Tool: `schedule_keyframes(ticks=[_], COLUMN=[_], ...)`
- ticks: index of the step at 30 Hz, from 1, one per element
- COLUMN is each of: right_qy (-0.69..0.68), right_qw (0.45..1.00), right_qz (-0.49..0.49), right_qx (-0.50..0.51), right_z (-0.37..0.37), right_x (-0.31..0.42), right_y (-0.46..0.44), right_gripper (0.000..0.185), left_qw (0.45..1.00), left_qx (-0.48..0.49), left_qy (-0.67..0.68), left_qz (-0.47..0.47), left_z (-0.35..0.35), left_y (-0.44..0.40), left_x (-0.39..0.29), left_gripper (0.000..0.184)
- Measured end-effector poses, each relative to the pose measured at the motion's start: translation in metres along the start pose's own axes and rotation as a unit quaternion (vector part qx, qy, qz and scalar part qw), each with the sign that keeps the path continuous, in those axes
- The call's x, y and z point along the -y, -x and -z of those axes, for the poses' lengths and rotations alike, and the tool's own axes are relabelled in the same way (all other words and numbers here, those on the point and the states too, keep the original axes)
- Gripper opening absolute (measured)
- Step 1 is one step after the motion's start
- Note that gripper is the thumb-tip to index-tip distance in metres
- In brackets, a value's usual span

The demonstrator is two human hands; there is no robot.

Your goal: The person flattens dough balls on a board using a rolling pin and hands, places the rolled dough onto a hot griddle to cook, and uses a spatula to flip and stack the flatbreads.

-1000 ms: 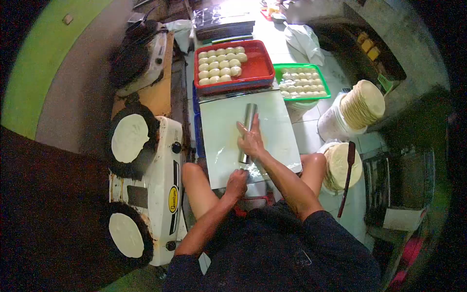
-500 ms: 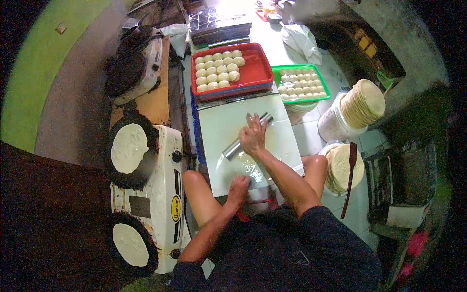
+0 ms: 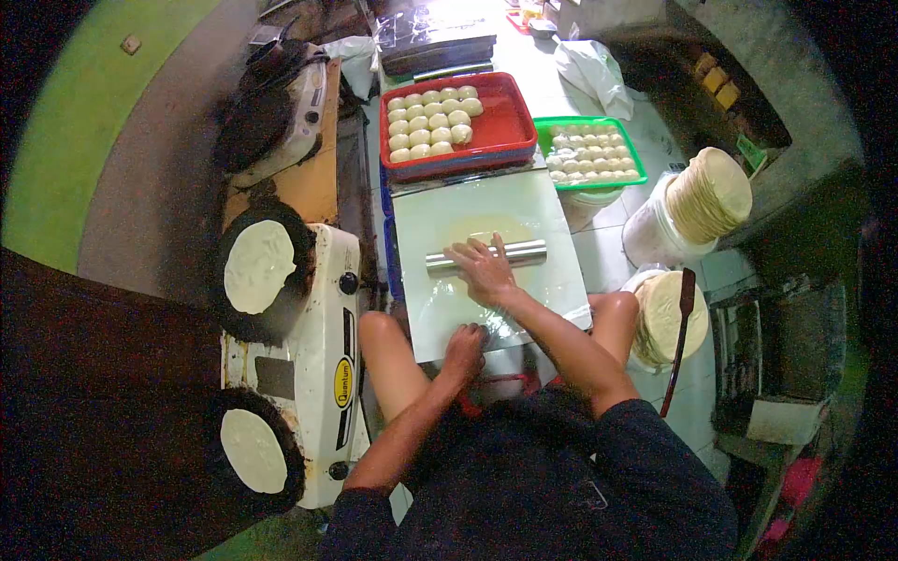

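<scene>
Under my right hand (image 3: 486, 274) lies a shiny metal rolling pin (image 3: 526, 251), nearly level across the white board (image 3: 426, 318). The fingers reach over the pin's middle and hold it. A thin, translucent, yellowish patch of dough (image 3: 482, 227) shows on the board around the pin, its edges hard to make out. My left hand (image 3: 465, 352) rests closed at the board's near edge, its fingers curled; whatever may be in them is hidden. The board's surface glistens near that hand.
Dough balls fill much of a red tray (image 3: 510, 131) and a green tray (image 3: 639, 168) beyond the board. On the left, flat dough rounds (image 3: 259, 266) lie on two dark pans of a white stove (image 3: 323, 383). Stacked flatbreads (image 3: 711, 196) and a long spatula (image 3: 686, 299) are right.
The rolling pin has turned from a steep diagonal to nearly level, with my right hand still on it. My left hand stays by the near edge. The whole view has shifted slightly.
</scene>
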State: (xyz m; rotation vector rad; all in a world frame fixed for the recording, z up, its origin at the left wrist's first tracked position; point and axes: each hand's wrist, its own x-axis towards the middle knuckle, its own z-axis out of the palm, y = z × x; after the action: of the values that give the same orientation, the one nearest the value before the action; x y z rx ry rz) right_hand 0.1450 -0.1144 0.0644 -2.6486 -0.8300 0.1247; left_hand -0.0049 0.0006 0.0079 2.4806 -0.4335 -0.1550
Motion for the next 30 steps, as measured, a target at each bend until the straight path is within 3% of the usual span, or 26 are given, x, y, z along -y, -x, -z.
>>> schedule_keyframes(ticks=[4, 6, 8, 11, 12, 15, 16, 18, 21, 23, 24, 25, 27, 29, 30], right_qy=[-0.006, -0.005, 0.004, -0.081, -0.084, -0.06, -0.024, 0.026, 0.047, 0.033, 0.042, 0.032, 0.011, 0.039, -0.101], right_qw=[0.999, 1.0, 0.997, 0.992, 0.99, 0.994, 0.993, 0.991, 0.974, 0.966, 0.979, 0.973, 0.955, 0.934, 0.937], right_qz=[0.004, -0.028, -0.064, -0.077, -0.064, -0.056, -0.088, -0.061, -0.009, 0.024, 0.02, 0.005, -0.029, -0.02, -0.051], right_qx=[-0.032, -0.01, 0.046, -0.06, -0.096, -0.073, -0.069, -0.12, -0.221, -0.257, -0.197, -0.228, -0.295, -0.354, -0.33], right_z=[0.001, 0.008, 0.025, 0.006, 0.001, -0.008, 0.007, 0.001, -0.017, -0.02, -0.03, -0.016, 0.017, 0.062, 0.093], right_x=[-0.011, -0.016, -0.016, -0.031, -0.034, -0.042, -0.03, -0.033, -0.047, -0.057, -0.067, -0.066, -0.061, -0.08, -0.087], right_y=[0.018, 0.022, 0.022, 0.021, 0.02, 0.008, 0.008, -0.001, -0.032, -0.057, -0.078, -0.084, -0.095, -0.064, -0.025], right_gripper=[0.034, 0.035, 0.039, 0.055, 0.073, 0.076, 0.072, 0.067, 0.06, 0.06, 0.068, 0.07, 0.074, 0.079, 0.073], left_qw=[1.0, 1.0, 1.0, 0.999, 1.0, 0.999, 0.996, 0.983, 0.995, 0.994, 0.992, 0.989, 0.989, 0.976, 0.968], left_qx=[-0.016, -0.006, -0.013, 0.002, 0.013, 0.034, 0.075, 0.154, -0.068, -0.089, -0.102, -0.111, -0.023, -0.018, -0.016], left_qy=[0.001, -0.003, 0.028, 0.033, 0.028, 0.032, 0.047, 0.079, 0.034, -0.003, -0.033, -0.059, -0.146, -0.218, -0.249], left_qz=[-0.002, 0.0, -0.007, -0.001, 0.005, 0.02, 0.032, 0.065, -0.061, -0.065, -0.073, -0.079, -0.03, 0.014, 0.037], left_z=[0.0, 0.002, 0.008, 0.017, 0.016, 0.012, 0.016, 0.025, 0.03, 0.037, 0.043, 0.044, 0.044, 0.04, 0.035], left_y=[0.0, -0.001, -0.001, -0.005, -0.005, -0.007, -0.012, -0.014, -0.016, -0.029, -0.045, -0.057, -0.098, -0.139, -0.156], left_x=[-0.002, -0.003, -0.005, -0.011, -0.01, -0.003, -0.002, 0.0, -0.005, 0.007, 0.009, 0.011, 0.03, 0.044, 0.044], left_gripper=[0.031, 0.03, 0.031, 0.032, 0.032, 0.033, 0.032, 0.03, 0.022, 0.031, 0.037, 0.042, 0.062, 0.067, 0.07])
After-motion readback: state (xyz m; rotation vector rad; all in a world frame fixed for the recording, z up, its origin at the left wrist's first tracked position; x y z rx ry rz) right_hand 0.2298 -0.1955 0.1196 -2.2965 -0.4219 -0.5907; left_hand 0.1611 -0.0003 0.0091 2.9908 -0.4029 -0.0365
